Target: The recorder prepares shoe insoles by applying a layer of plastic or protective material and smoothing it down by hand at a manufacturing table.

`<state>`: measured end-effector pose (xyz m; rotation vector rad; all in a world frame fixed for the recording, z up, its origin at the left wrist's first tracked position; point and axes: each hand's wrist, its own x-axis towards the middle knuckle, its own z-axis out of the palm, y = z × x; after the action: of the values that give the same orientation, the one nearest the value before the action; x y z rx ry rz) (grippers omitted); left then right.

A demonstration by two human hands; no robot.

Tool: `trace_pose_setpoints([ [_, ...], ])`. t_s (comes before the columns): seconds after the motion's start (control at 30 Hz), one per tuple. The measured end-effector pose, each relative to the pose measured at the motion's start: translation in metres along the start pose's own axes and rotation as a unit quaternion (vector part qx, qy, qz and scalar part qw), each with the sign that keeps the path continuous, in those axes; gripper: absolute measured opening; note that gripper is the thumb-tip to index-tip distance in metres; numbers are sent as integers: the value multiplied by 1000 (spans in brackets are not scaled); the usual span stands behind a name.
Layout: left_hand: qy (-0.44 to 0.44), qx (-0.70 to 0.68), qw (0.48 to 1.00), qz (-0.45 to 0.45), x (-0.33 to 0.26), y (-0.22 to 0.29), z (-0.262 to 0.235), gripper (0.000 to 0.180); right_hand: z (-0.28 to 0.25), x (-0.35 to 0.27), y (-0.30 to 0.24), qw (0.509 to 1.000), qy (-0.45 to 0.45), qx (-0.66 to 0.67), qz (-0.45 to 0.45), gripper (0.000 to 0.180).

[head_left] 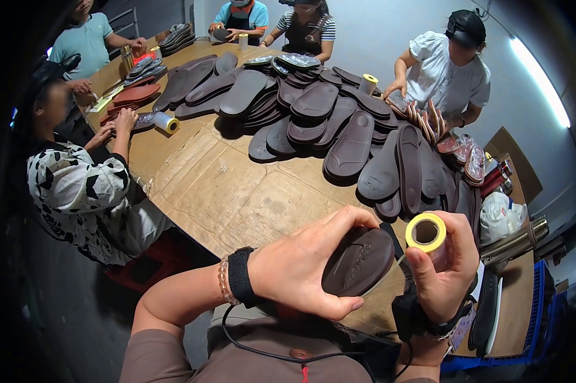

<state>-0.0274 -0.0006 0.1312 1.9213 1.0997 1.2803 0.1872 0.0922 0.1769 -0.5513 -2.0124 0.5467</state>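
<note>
My left hand (301, 265) is wrapped round a dark brown shoe sole (358, 268), its thumb and fingers on opposite edges. Raised lettering shows on the sole's upper face, and its far end lies partly behind the fingers. Just to the right, my right hand (454, 274) grips a roll of clear plastic film (436, 255) by its side. The roll stands nearly upright, with its yellow-rimmed hollow core facing up. The two hands are close together, above the near part of the cardboard-covered table (237, 185).
A large heap of brown soles (313, 102) spreads across the table ahead. Other film rolls (167, 123) stand or lie around. Several people work along the far and left sides, one in a patterned shirt (77, 179). A metal flask (517, 239) and white bag (500, 217) are at right.
</note>
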Motion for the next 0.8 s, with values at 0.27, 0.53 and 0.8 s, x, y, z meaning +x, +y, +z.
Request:
trace_pose_setpoints([
  [0.27, 4, -8, 1000, 5, 2, 0, 0, 91, 2, 2, 6, 999, -19, -33, 5, 46],
  [0.53, -21, -2, 998, 66, 8, -1, -8, 90, 0, 1, 2, 999, -32, -6, 26, 45],
  [0.8, -3, -20, 994, 109, -8, -31, 0, 88, 12, -14, -3, 993, -104, -23, 40, 51],
])
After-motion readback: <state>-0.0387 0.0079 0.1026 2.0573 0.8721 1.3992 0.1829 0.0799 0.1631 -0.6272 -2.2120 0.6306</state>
